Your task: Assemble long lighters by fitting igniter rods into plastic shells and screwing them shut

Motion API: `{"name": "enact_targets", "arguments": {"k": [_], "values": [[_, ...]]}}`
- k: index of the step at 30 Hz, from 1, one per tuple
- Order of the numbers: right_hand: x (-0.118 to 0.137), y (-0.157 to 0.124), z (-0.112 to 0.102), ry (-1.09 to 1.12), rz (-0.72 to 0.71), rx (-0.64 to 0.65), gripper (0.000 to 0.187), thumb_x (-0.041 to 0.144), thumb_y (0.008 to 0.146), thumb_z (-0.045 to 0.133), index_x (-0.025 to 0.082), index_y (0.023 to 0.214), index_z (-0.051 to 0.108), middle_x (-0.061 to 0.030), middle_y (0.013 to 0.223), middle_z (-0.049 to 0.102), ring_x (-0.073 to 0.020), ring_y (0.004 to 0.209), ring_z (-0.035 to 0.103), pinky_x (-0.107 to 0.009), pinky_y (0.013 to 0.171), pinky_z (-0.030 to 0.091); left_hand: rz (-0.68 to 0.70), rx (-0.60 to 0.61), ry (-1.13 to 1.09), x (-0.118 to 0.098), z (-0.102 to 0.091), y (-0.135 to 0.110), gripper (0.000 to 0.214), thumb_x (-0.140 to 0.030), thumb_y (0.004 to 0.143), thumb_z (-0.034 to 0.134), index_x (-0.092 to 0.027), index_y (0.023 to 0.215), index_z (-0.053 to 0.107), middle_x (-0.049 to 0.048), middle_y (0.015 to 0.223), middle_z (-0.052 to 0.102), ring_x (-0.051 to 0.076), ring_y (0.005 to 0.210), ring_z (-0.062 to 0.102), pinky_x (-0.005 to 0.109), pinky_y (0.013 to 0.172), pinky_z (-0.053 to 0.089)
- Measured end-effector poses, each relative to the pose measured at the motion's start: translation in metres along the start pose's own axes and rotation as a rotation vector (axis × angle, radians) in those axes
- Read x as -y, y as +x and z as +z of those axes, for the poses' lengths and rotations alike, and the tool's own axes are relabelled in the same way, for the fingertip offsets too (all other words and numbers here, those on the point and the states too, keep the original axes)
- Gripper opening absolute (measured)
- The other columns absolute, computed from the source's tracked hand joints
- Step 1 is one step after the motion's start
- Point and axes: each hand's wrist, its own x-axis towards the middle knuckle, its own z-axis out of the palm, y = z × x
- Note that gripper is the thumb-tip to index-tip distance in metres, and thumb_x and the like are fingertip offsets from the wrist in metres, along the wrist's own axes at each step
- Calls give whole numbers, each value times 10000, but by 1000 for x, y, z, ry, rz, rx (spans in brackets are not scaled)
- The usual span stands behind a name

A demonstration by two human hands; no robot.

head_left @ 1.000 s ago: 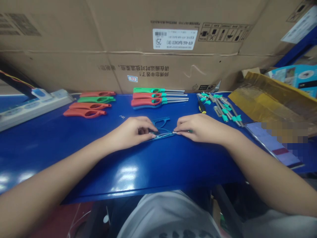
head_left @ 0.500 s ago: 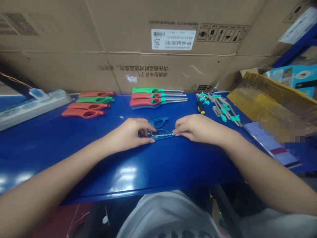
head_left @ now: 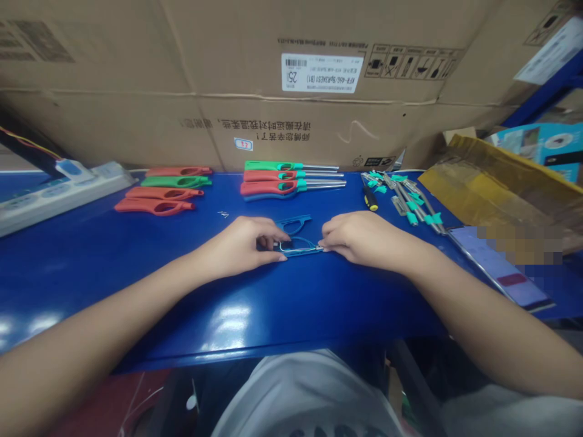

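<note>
On the blue table lies a blue lighter shell half (head_left: pixel 304 252), with a thin pale wire and a small dark part inside it. My left hand (head_left: pixel 252 244) is closed around the shell's left end, thumb along the near edge and fingers over the far side. At the other end, my right hand (head_left: pixel 353 237) pinches the narrow tip, where something small and metallic shows between the fingertips. Just behind is a second blue shell half (head_left: pixel 295 225), lying flat close to my left fingers. My palms hide parts of the held shell.
Orange and green shell halves (head_left: pixel 159 193) lie at the back left beside a white power strip (head_left: pixel 68 193). Long-nosed lighters (head_left: pixel 273 182) are lined up at centre back. Metal tubes with teal parts (head_left: pixel 410 197) and a yellow-black screwdriver (head_left: pixel 370 198) lie right. A cardboard box (head_left: pixel 228 73) walls the back.
Both hands stay in nearly the same place on the blue shell half, with only slight finger shifts. The whole view has moved a little.
</note>
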Motion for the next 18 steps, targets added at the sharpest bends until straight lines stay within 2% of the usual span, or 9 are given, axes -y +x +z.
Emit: {"name": "enact_targets", "arguments": {"k": [6,9,13,16,18], "values": [[25,8,-7,-236,-10,150,197,26,877,575,125,812,734,-94,871,699,-221,842,604,-338,605,255,-26,-8,13,0,1,0,349,-324,770,829,-171,1080,785,28,880,718,161,745,676,271,697,534],[31,6,-6,-252,8,161,221,21,890,546,113,816,733,-107,881,686,-213,804,590,-348,595,243,-8,-13,34,0,1,-1,346,-312,774,835,-173,1087,785,21,865,711,154,726,670,264,686,533],[23,0,1,-27,82,18,232,182,958,542,129,832,731,-77,892,653,-156,702,549,-319,615,309,43,-9,68,-1,3,-2,336,-287,809,818,-168,1120,773,22,870,703,143,712,664,253,680,533],[15,2,12,250,115,-147,199,288,950,593,148,991,728,-59,968,630,-128,700,535,-278,638,373,118,-13,111,-3,7,-4,331,-225,851,780,-166,1175,746,28,907,704,137,735,669,250,711,537],[13,5,19,376,117,-198,214,290,925,636,170,1088,705,-53,1041,624,-120,727,544,-261,655,394,173,-34,137,-4,10,-6,322,-190,875,752,-162,1195,729,35,938,709,145,780,681,254,748,541]]}}
